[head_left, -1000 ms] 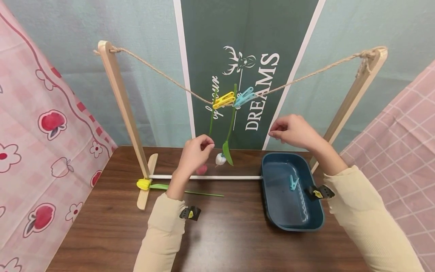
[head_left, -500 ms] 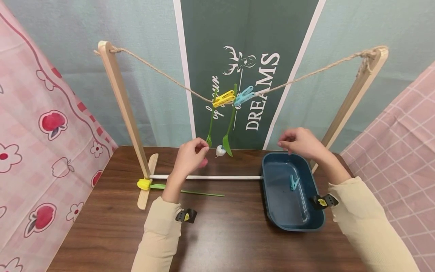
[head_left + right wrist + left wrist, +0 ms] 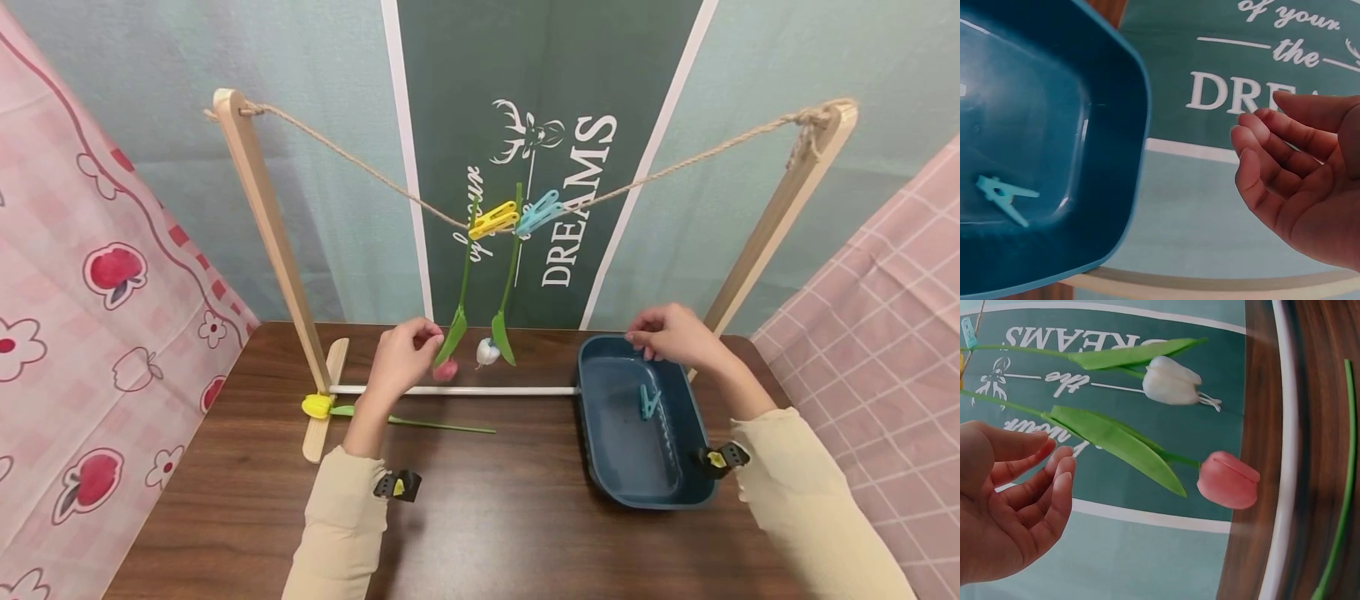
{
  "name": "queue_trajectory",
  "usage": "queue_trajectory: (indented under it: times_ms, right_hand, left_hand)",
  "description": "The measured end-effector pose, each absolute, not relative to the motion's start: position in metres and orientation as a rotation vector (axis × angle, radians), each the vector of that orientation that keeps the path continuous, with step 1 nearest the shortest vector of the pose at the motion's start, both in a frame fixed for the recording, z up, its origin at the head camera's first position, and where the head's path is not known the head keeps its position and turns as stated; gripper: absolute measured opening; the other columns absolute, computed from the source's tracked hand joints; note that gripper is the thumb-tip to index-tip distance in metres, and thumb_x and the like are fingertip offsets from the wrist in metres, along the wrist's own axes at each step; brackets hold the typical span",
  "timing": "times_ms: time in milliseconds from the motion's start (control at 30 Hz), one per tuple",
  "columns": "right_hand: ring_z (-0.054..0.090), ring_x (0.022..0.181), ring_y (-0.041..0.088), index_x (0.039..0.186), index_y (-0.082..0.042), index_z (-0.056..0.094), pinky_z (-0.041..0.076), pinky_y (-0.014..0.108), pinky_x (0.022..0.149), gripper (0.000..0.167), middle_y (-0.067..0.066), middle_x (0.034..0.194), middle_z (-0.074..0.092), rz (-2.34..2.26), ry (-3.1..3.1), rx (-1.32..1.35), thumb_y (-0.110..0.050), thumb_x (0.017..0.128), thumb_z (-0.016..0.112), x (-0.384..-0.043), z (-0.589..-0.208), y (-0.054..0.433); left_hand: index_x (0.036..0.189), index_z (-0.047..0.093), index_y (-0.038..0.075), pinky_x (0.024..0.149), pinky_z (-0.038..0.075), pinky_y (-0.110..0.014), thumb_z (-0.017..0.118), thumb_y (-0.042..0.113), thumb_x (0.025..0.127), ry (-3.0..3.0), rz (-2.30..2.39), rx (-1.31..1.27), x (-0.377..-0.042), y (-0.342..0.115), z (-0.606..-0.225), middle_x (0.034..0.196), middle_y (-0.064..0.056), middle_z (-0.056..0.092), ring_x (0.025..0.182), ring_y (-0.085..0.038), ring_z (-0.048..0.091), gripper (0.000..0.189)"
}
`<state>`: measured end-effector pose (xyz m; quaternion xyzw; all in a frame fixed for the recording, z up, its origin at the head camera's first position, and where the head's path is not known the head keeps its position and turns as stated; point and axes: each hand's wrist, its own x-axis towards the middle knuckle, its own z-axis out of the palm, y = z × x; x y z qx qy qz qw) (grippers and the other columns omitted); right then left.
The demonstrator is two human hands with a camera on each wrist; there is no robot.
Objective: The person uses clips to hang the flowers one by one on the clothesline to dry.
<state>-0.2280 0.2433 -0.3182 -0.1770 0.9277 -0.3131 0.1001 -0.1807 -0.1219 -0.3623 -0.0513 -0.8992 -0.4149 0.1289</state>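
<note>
A pink tulip hangs head down from the rope, clipped by a yellow clothespin. Beside it dangles a white tulip, held by a light blue clothespin. My left hand is just left of the pink tulip's leaf, its loosely bent fingers holding nothing. Over the far end of a dark blue basin hovers my right hand, also without anything in its relaxed fingers. Inside the basin lies another light blue clothespin.
A yellow tulip lies on the brown table, across the foot of the left wooden post. The right post stands behind the basin. A white rod runs low between the posts.
My left hand has drawn down and left, away from the pink tulip, which shows more fully. My right hand has moved right and down to the basin.
</note>
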Motion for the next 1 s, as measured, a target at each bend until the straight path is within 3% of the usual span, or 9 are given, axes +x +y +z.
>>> queue_trajectory:
  times_ms: [633,1000]
  right_hand:
    - [0.06,0.062,0.026,0.095,0.009,0.061,0.05,0.03,0.056,0.019,0.008,0.065,0.058,-0.967,2.663,-0.325,-0.009,0.09,0.054,-0.228,-0.373,0.273]
    - [0.061,0.066,0.027,0.103,0.017,0.056,0.052,0.037,0.063,0.026,0.012,0.069,0.06,-1.007,2.602,-0.26,-0.006,0.091,0.05,-0.232,-0.398,0.283]
  left_hand:
    - [0.083,0.065,0.008,0.065,0.041,-0.033,0.061,0.014,0.085,-2.705,-1.215,-0.034,-0.173,-0.143,-0.395,0.075,-0.003,0.061,0.072,-0.019,0.054,0.007]
    - [0.084,0.064,0.006,0.067,0.041,-0.035,0.063,0.014,0.085,-2.812,-1.204,0.001,-0.172,-0.151,-0.414,0.075,-0.004,0.059,0.073,-0.02,0.052,0.008]
